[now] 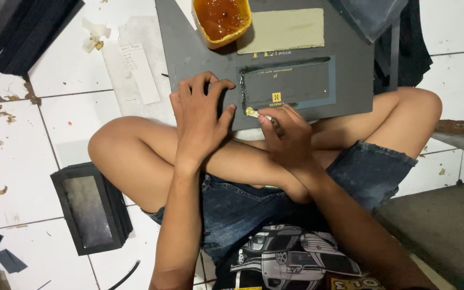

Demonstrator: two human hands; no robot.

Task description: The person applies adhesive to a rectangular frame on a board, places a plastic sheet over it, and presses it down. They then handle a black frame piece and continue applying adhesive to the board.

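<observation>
Glue work on a dark card, mid-stroke

Hands were both down on the large dark grey cardboard sheet (200, 59) lying across my crossed legs. My left hand (200, 121) was spread flat with fingers splayed, pressing the sheet and gripping nothing. My right hand (291, 137) was pinched tight round a small glue-tipped applicator (252, 111) (its handle was hidden in the fingers, so I could not tell its kind). Its pale tip touched the lower left corner of the rectangular recessed window panel (288, 86) with gold lettering. That panel's long axis ran left to right across the view, and the tool seemed to point left along its lower edge. A yellow tub of amber glue (221, 19) stood on the sheet's far edge, beside a pale green card rectangle (288, 30). I judged that a knee shift could tip the tub, and a slipping sheet could smear glue over the lettering.
</observation>
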